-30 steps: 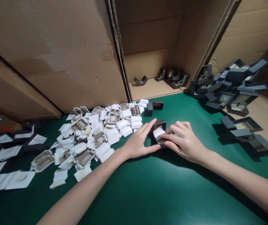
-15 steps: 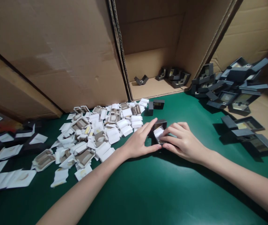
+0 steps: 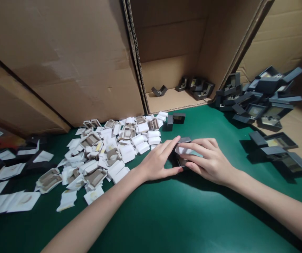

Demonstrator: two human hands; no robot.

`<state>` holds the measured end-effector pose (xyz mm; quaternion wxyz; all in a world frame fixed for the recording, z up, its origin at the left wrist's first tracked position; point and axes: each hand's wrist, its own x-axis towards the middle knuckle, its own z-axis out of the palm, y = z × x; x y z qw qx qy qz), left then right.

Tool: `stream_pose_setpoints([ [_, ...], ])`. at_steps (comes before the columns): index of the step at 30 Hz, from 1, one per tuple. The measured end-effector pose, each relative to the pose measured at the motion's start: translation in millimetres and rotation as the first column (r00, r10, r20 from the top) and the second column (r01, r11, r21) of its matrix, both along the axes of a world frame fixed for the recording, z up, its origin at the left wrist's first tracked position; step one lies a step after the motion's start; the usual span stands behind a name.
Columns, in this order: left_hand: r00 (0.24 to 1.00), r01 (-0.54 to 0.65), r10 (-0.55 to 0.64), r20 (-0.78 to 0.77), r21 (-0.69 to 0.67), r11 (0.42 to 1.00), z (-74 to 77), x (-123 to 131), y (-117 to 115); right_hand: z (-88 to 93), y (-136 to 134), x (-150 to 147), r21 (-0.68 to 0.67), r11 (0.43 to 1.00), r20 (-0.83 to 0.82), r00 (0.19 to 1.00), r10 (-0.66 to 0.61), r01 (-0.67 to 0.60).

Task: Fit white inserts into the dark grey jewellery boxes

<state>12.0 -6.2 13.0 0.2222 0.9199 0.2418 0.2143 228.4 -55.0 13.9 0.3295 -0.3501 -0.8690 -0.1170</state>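
Observation:
A small black hinged jewelry box (image 3: 184, 140) stands on the green table between my hands, partly hidden by the fingers. My left hand (image 3: 156, 160) grips it from the left side, index finger at the far edge and thumb at the near edge. Bent over the box from the right, my right hand (image 3: 210, 158) pinches a white insert (image 3: 184, 150), which sits tilted and partly raised in the box. To the left lies a spread heap of white and grey-brown paper inserts (image 3: 108, 147). Another black box (image 3: 176, 119) lies just beyond my hands.
An upright cardboard carton (image 3: 172, 45) at the back has several black boxes in its bottom. At the right, open black boxes (image 3: 267, 91) are piled partly on cardboard. More dark boxes with white linings (image 3: 8, 172) lie far left.
The white insert has tilted and risen in the box under my right fingers. The box has tipped and shifted slightly to the right, and both hands moved a little with it.

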Motion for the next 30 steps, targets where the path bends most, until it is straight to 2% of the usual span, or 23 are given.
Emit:
stream_pose_setpoints([
  [5, 1.0, 0.009, -0.009, -0.002, 0.028, 1.0, -0.5, 0.7, -0.6, 2.1, -4.6, -2.5, 0.076, 0.996, 0.025, 0.998, -0.057, 0.055],
  [16, 1.0, 0.019, -0.018, -0.019, 0.067, 0.998, -0.8, 0.5, -3.4, 1.2, -7.3, -8.6, -0.014, 0.997, 0.029, 0.997, -0.078, 0.078],
  [25, 1.0, 0.008, -0.006, -0.031, 0.061, 0.998, -1.6, 0.6, -3.1, -0.3, -6.7, -10.0, -0.034, 0.995, 0.038, 0.995, -0.095, 0.096],
  [30, 1.0, 0.01, -0.008, -0.03, 0.058, 0.998, -1.4, 0.5, -2.9, 1.5, -8.7, -10.5, -0.007, 0.998, 0.03, 0.998, -0.063, 0.063],
])
